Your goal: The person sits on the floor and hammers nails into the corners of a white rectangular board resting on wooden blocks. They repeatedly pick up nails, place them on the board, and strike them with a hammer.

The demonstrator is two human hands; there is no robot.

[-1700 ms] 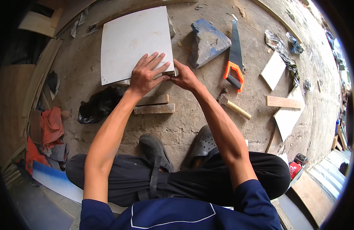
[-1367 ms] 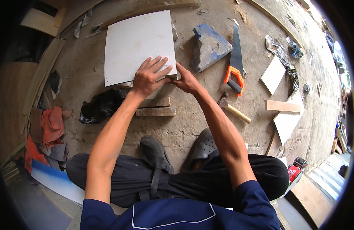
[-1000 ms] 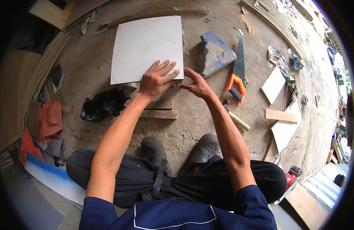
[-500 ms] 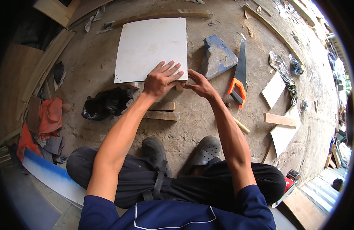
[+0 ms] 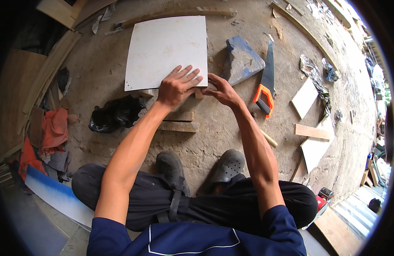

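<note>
A square white board (image 5: 162, 51) lies raised off the concrete on wooden pieces, with small dark dots at its near left corner. My left hand (image 5: 175, 87) rests flat on its near edge, fingers spread. At the near right corner, my right hand (image 5: 223, 91) closes its thumb and fingers about the board's edge; its fingertips are partly hidden. Under the board's near side a small wood block (image 5: 199, 95) shows. Closer to me lie two short wooden battens (image 5: 178, 126). A handsaw (image 5: 266, 81) with an orange and black handle lies to the right.
A blue-grey stone-like slab (image 5: 244, 62) sits right of the board. On the left are a black plastic bag (image 5: 115, 113) and orange cloth (image 5: 55, 128). White offcuts (image 5: 304, 98), a wood strip (image 5: 312, 132) and a round stick (image 5: 268, 138) lie on the right. My shoes (image 5: 229, 166) are close by.
The whole view has shifted slightly, and the board appears a little farther up and left. Both hands keep their places on it.
</note>
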